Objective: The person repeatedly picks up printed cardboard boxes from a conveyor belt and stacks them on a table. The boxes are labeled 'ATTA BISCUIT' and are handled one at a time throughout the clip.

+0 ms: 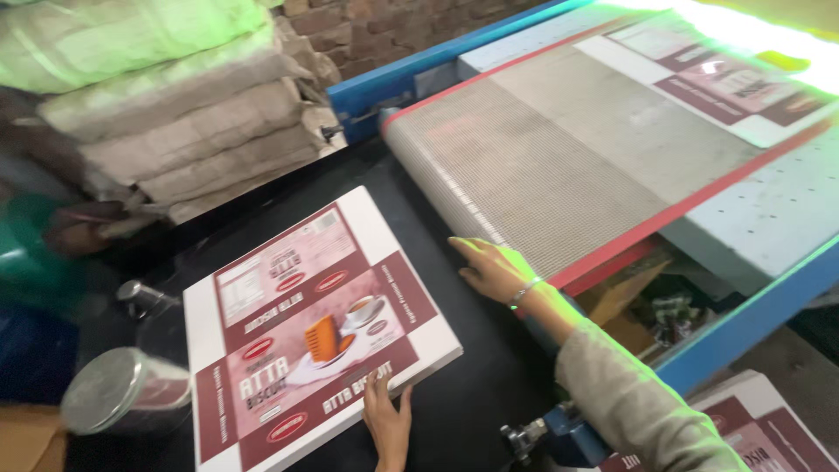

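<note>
A stack of flat printed carton sheets (315, 323), white with maroon panels and a picture of biscuits and a cup, lies at an angle on a black table (472, 402). My left hand (387, 421) reaches up from the bottom edge, its fingertips resting on the stack's near edge with the fingers apart. My right hand (491, 267), with a bracelet on the wrist and a beige sleeve, hovers flat and open just past the stack's right corner, at the near end of a mesh conveyor belt (542, 166). It holds nothing.
Another printed sheet (725, 79) rides the belt's far end under green light. The machine has a blue frame (752, 315). Stuffed sacks (175, 114) pile up at left, beside a blurred person in green (35, 253). A metal-lidded jar (122, 389) stands near-left. More sheets (769, 428) lie bottom right.
</note>
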